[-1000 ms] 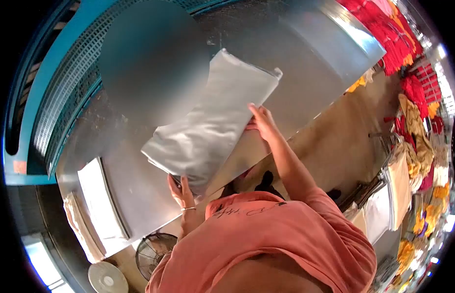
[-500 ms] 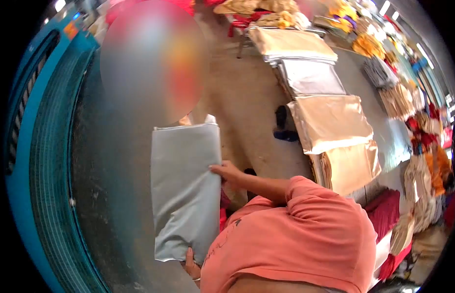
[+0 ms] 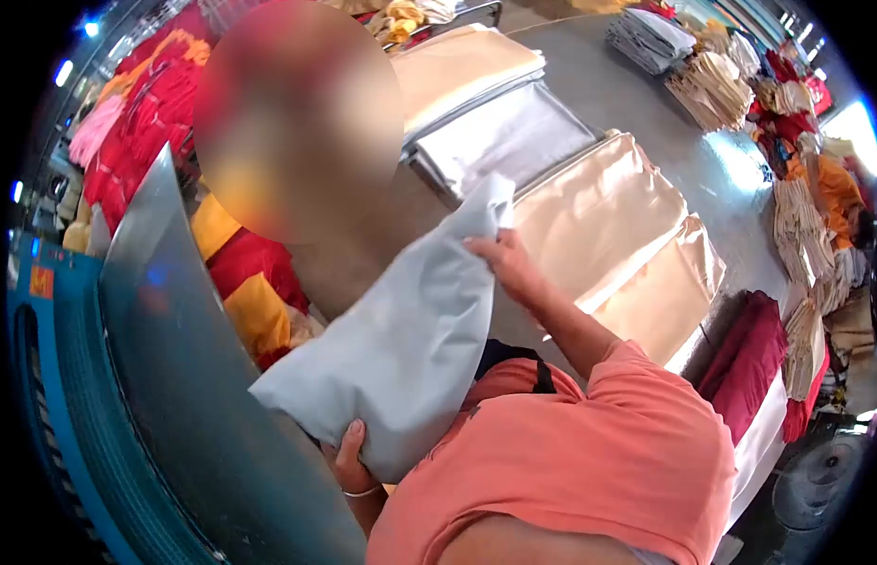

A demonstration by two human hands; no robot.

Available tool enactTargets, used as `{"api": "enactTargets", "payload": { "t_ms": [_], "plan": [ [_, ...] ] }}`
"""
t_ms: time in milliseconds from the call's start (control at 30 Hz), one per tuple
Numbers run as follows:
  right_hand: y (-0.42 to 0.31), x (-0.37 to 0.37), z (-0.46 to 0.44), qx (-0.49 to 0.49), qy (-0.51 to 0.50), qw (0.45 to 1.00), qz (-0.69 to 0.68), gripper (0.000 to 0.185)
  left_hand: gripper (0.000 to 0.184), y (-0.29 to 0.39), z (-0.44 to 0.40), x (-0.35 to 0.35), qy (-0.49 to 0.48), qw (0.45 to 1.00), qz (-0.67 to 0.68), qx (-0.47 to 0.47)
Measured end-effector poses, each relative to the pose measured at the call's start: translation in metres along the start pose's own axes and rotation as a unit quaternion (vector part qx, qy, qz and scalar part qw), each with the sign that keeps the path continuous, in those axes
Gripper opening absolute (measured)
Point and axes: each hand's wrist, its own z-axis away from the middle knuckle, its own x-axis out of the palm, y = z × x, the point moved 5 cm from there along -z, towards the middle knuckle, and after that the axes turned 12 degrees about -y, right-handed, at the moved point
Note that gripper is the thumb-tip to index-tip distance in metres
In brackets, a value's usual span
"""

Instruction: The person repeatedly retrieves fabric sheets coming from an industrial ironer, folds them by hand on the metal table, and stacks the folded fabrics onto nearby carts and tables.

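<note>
1. Around the centre of the frame, the right hand (image 3: 510, 268) pinches the right edge, near the upper end, of a pale grey, smooth, satin-like folded cloth (image 3: 391, 348), its thumb side showing on top and the other fingertips hidden behind the fabric.
2. Below centre, the left hand (image 3: 352, 463), with a thin pale bangle (image 3: 361, 492) at its wrist, grips the cloth's lower edge; the thumb presses on the upper face, the remaining fingers out of sight underneath.
3. Between the two hands the cloth hangs loosely creased, its long axis slanting from upper right to lower left. From the right fingers it lies toward the lower left; from the left fingers, upward and to the right. One corner points left, over a polished grey metal tabletop (image 3: 165, 282); whether it touches cannot be told.
4. Right of centre, a shiny gold-beige folded fabric stack (image 3: 599, 207) lies just beyond the right hand, which is clearly the nearer of the two. Above it sits a silvery white folded stack (image 3: 509, 137), then a cream-gold folded stack (image 3: 471, 71).
5. Toward the right edge lies a deep maroon fabric bundle (image 3: 743, 367); at upper left, a heap of bright red cloth (image 3: 151, 127).
</note>
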Motion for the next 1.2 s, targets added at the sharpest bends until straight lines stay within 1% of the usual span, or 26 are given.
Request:
{"api": "enactTargets", "payload": {
  "t_ms": [33,67,100,133,167,200,233,333,400,433,467,500,533,633,667,700,767,833,900,967,1000,1033,1067,1100,1167,1200],
  "plan": [
    [-0.012,-0.028,-0.019,-0.035,0.034,0.998,0.029,0.025,0.043,0.003,-0.025,0.020,-0.017,1.000,-0.019,0.014],
    [-0.035,-0.045,-0.030,-0.057,0.048,0.997,0.016,0.026,0.042,0.008,-0.047,0.037,-0.022,0.998,-0.059,0.001],
    [-0.054,-0.060,-0.038,-0.077,0.063,0.995,0.002,0.027,0.042,0.009,-0.066,0.054,-0.042,0.998,-0.043,-0.011],
    [-0.061,-0.082,-0.045,-0.060,0.118,0.990,0.041,0.028,0.041,0.009,-0.084,0.070,-0.062,0.997,-0.028,-0.023],
    [-0.083,-0.085,-0.047,-0.084,0.095,0.991,0.040,0.032,0.041,0.010,-0.102,0.086,-0.083,0.996,-0.011,-0.032],
    [-0.092,-0.094,-0.048,-0.090,0.133,0.987,0.028,0.033,0.040,0.012,-0.117,0.103,-0.093,0.995,0.005,-0.017],
    [-0.096,-0.101,-0.047,-0.096,0.170,0.981,0.017,0.034,0.040,0.011,-0.127,0.114,-0.104,0.994,-0.008,-0.028],
    [-0.054,-0.152,-0.052,-0.050,0.223,0.973,0.023,0.033,0.042,0.010,-0.148,0.135,-0.120,0.990,-0.030,-0.062],
    [-0.022,-0.168,-0.055,-0.082,0.172,0.967,0.169,0.032,0.044,0.011,-0.157,0.138,-0.111,0.990,-0.019,-0.079],
    [-0.017,-0.164,-0.059,-0.059,0.144,0.972,0.177,0.032,0.044,0.014,-0.163,0.137,-0.120,0.989,-0.016,-0.088],
    [-0.013,-0.160,-0.062,-0.037,0.115,0.975,0.187,0.032,0.045,0.018,-0.167,0.131,-0.128,0.987,-0.013,-0.098],
    [-0.016,-0.144,-0.067,0.023,0.082,0.988,0.130,0.032,0.045,0.022,-0.171,0.127,-0.135,0.985,-0.012,-0.108],
    [-0.014,-0.130,-0.075,0.081,0.048,0.993,0.073,0.033,0.045,0.035,-0.170,0.128,-0.113,0.989,-0.017,-0.093],
    [-0.018,-0.127,-0.117,0.103,0.081,0.982,0.138,0.030,0.044,0.055,-0.182,0.101,-0.054,0.998,0.020,-0.037],
    [-0.012,-0.137,-0.142,0.033,0.103,0.992,0.062,0.028,0.043,0.065,-0.179,0.100,0.005,0.999,0.027,0.030],
    [-0.005,-0.148,-0.168,-0.037,0.126,0.991,-0.014,0.026,0.042,0.069,-0.190,0.089,-0.009,1.000,0.015,0.017],
    [-0.012,-0.138,-0.221,-0.095,0.175,0.977,-0.070,0.022,0.042,0.078,-0.221,0.061,-0.044,0.999,-0.012,-0.007],
    [-0.001,-0.132,-0.279,-0.111,0.197,0.971,-0.083,0.021,0.043,0.082,-0.242,0.043,-0.028,0.997,-0.066,-0.009],
    [0.030,-0.137,-0.341,-0.064,0.200,0.972,-0.103,0.019,0.045,0.080,-0.264,0.024,-0.032,0.995,-0.093,-0.003],
    [0.014,-0.113,-0.366,-0.069,0.200,0.966,-0.152,0.022,0.045,0.088,-0.276,0.014,-0.025,0.989,-0.149,-0.001],
    [0.002,-0.105,-0.375,-0.073,0.214,0.962,-0.151,0.021,0.045,0.091,-0.282,0.005,-0.018,0.984,-0.177,-0.002],
    [-0.006,-0.098,-0.380,-0.074,0.230,0.959,-0.150,0.021,0.045,0.090,-0.289,-0.007,-0.014,0.987,-0.162,-0.013],
    [-0.004,-0.106,-0.389,-0.099,0.288,0.948,-0.098,0.022,0.045,0.086,-0.296,-0.021,-0.009,0.989,-0.148,-0.027],
    [0.003,-0.114,-0.387,-0.119,0.351,0.924,-0.091,0.022,0.045,0.085,-0.300,-0.033,-0.003,0.990,-0.136,-0.040],
    [0.016,-0.131,-0.382,-0.164,0.464,0.867,-0.073,0.023,0.045,0.088,-0.312,-0.051,0.014,0.984,-0.167,-0.056],
    [0.018,-0.134,-0.374,-0.171,0.517,0.838,-0.027,0.023,0.045,0.089,-0.318,-0.055,0.022,0.981,-0.182,-0.063]
  ]
}}
